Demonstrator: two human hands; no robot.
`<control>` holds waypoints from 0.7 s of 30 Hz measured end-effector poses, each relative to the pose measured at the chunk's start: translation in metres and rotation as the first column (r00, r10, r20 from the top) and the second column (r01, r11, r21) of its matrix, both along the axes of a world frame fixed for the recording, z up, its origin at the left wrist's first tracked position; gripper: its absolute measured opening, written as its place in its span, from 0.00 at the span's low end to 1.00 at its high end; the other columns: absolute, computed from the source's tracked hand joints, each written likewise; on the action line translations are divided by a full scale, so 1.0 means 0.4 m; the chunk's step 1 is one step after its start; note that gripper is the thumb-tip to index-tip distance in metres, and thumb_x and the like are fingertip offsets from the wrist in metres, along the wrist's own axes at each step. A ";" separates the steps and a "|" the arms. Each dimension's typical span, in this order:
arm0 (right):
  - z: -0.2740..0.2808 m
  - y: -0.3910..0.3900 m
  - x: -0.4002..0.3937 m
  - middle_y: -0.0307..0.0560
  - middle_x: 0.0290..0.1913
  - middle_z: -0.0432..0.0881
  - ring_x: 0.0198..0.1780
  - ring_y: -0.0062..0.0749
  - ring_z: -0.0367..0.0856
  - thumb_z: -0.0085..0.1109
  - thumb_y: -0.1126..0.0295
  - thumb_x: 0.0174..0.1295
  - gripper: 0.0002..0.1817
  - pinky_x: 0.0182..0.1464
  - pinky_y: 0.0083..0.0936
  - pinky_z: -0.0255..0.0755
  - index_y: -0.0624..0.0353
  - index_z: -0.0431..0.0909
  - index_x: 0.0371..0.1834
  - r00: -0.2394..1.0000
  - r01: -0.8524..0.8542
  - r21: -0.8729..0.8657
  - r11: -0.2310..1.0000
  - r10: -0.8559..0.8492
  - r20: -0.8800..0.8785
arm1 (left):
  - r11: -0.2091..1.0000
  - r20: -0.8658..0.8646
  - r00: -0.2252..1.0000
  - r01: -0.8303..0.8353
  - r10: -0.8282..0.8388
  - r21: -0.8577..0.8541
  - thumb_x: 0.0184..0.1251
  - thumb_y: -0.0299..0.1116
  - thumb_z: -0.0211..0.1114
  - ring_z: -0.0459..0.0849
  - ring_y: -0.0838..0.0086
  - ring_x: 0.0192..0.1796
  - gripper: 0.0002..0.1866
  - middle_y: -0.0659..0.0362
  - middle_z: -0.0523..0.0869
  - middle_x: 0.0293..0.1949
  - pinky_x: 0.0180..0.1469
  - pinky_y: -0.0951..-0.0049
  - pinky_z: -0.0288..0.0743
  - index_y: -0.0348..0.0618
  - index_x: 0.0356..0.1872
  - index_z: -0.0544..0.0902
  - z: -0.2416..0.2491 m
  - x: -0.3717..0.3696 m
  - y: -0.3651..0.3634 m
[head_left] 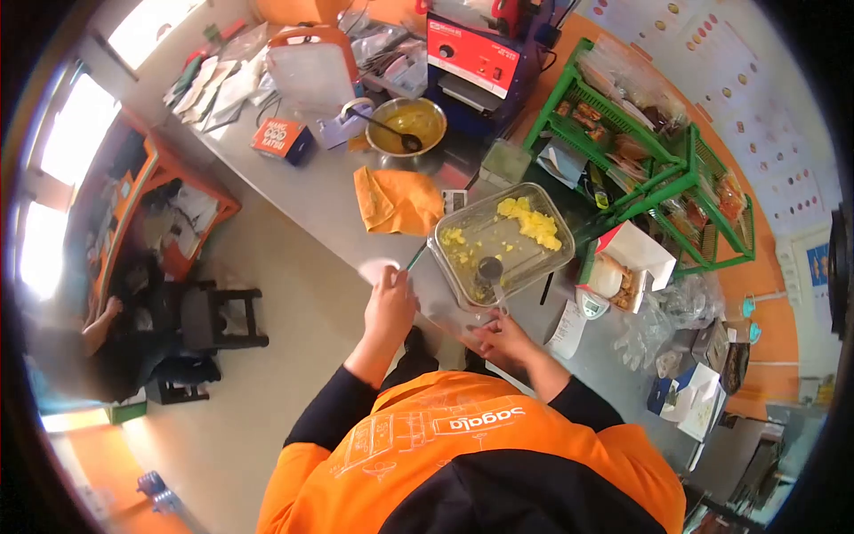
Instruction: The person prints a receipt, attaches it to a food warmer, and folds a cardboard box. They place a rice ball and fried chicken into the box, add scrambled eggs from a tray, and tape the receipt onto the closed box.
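A clear rectangular container (442,267) on the steel counter holds yellow mashed food (531,222), heaped at its far right and smeared over the bottom. In it rests a spoon (490,270) with a dark round bowl, its handle crossing the near rim. My left hand (391,307) is closed in a pinch left of the container, beside a blurred whitish patch and a thin dark stick (415,257). Below the near rim, my right hand (509,341) has its fingers curled in, close to the spoon's handle end. Something see-through shows between my hands; I cannot tell what either hand grips.
Behind the container lie an orange cloth (398,201) and a metal bowl (429,120) with a dark ladle. A red-fronted machine (471,55) and green racks (623,205) stand farther back. An open food box (627,267) sits right. Another person (98,338) is at far left.
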State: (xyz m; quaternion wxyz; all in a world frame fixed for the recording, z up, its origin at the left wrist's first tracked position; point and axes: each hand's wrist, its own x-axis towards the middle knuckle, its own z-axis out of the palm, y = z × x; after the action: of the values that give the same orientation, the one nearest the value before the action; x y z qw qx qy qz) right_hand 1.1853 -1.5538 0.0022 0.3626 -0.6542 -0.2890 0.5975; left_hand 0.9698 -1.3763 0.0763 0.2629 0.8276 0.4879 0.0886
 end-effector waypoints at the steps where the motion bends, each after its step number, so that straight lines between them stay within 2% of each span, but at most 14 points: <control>1: 0.023 0.013 -0.040 0.39 0.40 0.82 0.32 0.24 0.82 0.62 0.57 0.74 0.25 0.34 0.22 0.78 0.62 0.72 0.65 0.952 0.226 -0.091 0.970 -0.239 -0.191 | 0.997 -0.022 0.998 0.066 -0.065 0.034 0.62 0.26 0.65 0.80 0.48 0.59 0.28 0.50 0.72 0.66 0.54 0.54 0.83 0.42 0.66 0.75 -0.029 0.028 0.033; 4: -0.055 0.016 -0.054 0.37 0.35 0.80 0.29 0.22 0.79 0.61 0.57 0.75 0.16 0.32 0.20 0.76 0.58 0.78 0.52 0.844 0.361 -0.104 0.927 -0.372 -0.386 | 0.967 -0.058 0.977 0.212 -0.206 0.139 0.57 0.27 0.69 0.79 0.50 0.59 0.32 0.53 0.70 0.66 0.55 0.55 0.83 0.41 0.67 0.74 -0.112 0.099 0.096; 5: -0.058 0.010 -0.067 0.36 0.32 0.79 0.28 0.21 0.78 0.60 0.58 0.75 0.12 0.31 0.19 0.75 0.55 0.80 0.43 0.829 0.430 -0.059 0.901 -0.420 -0.369 | 0.952 -0.065 0.968 0.249 -0.241 0.177 0.56 0.28 0.71 0.79 0.50 0.59 0.34 0.54 0.70 0.66 0.56 0.55 0.83 0.42 0.68 0.73 -0.134 0.115 0.111; 8: 0.025 -0.019 -0.101 0.35 0.33 0.79 0.30 0.21 0.78 0.60 0.59 0.76 0.11 0.34 0.20 0.75 0.54 0.79 0.44 0.753 0.486 -0.193 0.853 -0.520 -0.403 | 0.925 -0.095 0.933 0.358 -0.348 0.124 0.52 0.32 0.76 0.78 0.51 0.60 0.39 0.54 0.69 0.66 0.56 0.55 0.83 0.40 0.69 0.72 -0.099 0.125 0.121; 11: 0.175 0.011 -0.127 0.34 0.33 0.79 0.30 0.22 0.78 0.59 0.59 0.76 0.10 0.37 0.21 0.76 0.53 0.79 0.44 0.768 0.565 0.021 0.825 -0.516 -0.379 | 0.922 -0.047 0.929 0.370 -0.367 0.110 0.50 0.39 0.79 0.77 0.51 0.62 0.41 0.54 0.69 0.67 0.58 0.54 0.82 0.38 0.67 0.73 -0.043 0.110 0.097; 12: 0.214 0.034 -0.121 0.35 0.36 0.80 0.37 0.22 0.79 0.59 0.59 0.76 0.10 0.40 0.22 0.77 0.53 0.79 0.45 0.764 0.573 -0.010 0.819 -0.539 -0.354 | 0.904 0.003 0.913 0.404 -0.408 0.140 0.52 0.41 0.79 0.76 0.51 0.63 0.39 0.53 0.68 0.68 0.57 0.54 0.82 0.36 0.65 0.75 -0.031 0.109 0.088; 14: 0.238 0.106 -0.106 0.35 0.39 0.80 0.43 0.20 0.79 0.59 0.59 0.76 0.10 0.43 0.22 0.79 0.53 0.79 0.45 0.748 0.639 0.158 0.753 -0.560 -0.356 | 0.864 0.109 0.868 0.456 -0.484 0.212 0.56 0.43 0.77 0.75 0.50 0.64 0.35 0.52 0.66 0.71 0.56 0.56 0.83 0.33 0.61 0.77 -0.009 0.126 0.070; 15: 0.255 0.147 -0.089 0.35 0.41 0.80 0.45 0.20 0.79 0.59 0.59 0.76 0.10 0.45 0.23 0.80 0.53 0.79 0.45 0.745 0.653 0.187 0.734 -0.577 -0.334 | 0.853 0.104 0.872 0.434 -0.479 0.289 0.60 0.49 0.74 0.77 0.51 0.63 0.33 0.50 0.71 0.67 0.55 0.56 0.82 0.34 0.60 0.78 -0.008 0.139 0.067; 16: 0.270 0.188 -0.069 0.35 0.42 0.80 0.47 0.19 0.78 0.59 0.59 0.76 0.10 0.47 0.24 0.80 0.53 0.79 0.46 0.743 0.663 0.216 0.717 -0.593 -0.311 | 0.868 0.123 0.876 0.426 -0.467 0.256 0.62 0.48 0.73 0.77 0.51 0.62 0.32 0.49 0.73 0.65 0.55 0.55 0.82 0.35 0.60 0.78 -0.008 0.153 0.075; 18: 0.256 0.267 -0.025 0.35 0.43 0.81 0.44 0.19 0.80 0.57 0.60 0.77 0.10 0.47 0.23 0.79 0.54 0.79 0.43 0.761 0.647 0.336 0.685 -0.603 -0.238 | 0.892 0.160 0.884 0.410 -0.440 0.190 0.65 0.48 0.71 0.79 0.51 0.61 0.29 0.49 0.76 0.62 0.54 0.55 0.82 0.37 0.60 0.79 -0.015 0.197 0.111; 19: 0.249 0.301 0.004 0.36 0.43 0.82 0.44 0.20 0.80 0.57 0.61 0.77 0.10 0.48 0.24 0.79 0.55 0.79 0.43 0.773 0.627 0.376 0.682 -0.605 -0.193 | 0.907 0.252 0.886 0.323 -0.390 0.270 0.65 0.42 0.70 0.83 0.53 0.56 0.22 0.53 0.80 0.55 0.55 0.55 0.80 0.42 0.56 0.84 -0.024 0.220 0.128; 21: 0.242 0.345 0.053 0.38 0.43 0.82 0.44 0.23 0.81 0.58 0.61 0.77 0.10 0.48 0.25 0.79 0.56 0.79 0.43 0.794 0.573 0.447 0.687 -0.600 -0.094 | 0.941 0.242 0.911 0.306 -0.333 0.144 0.66 0.40 0.70 0.85 0.53 0.52 0.17 0.52 0.83 0.50 0.54 0.57 0.80 0.40 0.50 0.86 -0.027 0.275 0.190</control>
State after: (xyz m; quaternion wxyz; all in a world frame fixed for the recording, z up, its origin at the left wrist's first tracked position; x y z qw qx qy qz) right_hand 1.2065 -1.4158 0.0988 0.6676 -0.6262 -0.2064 0.3458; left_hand 1.0799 -1.3004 0.0654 0.2933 0.8896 0.3015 0.1782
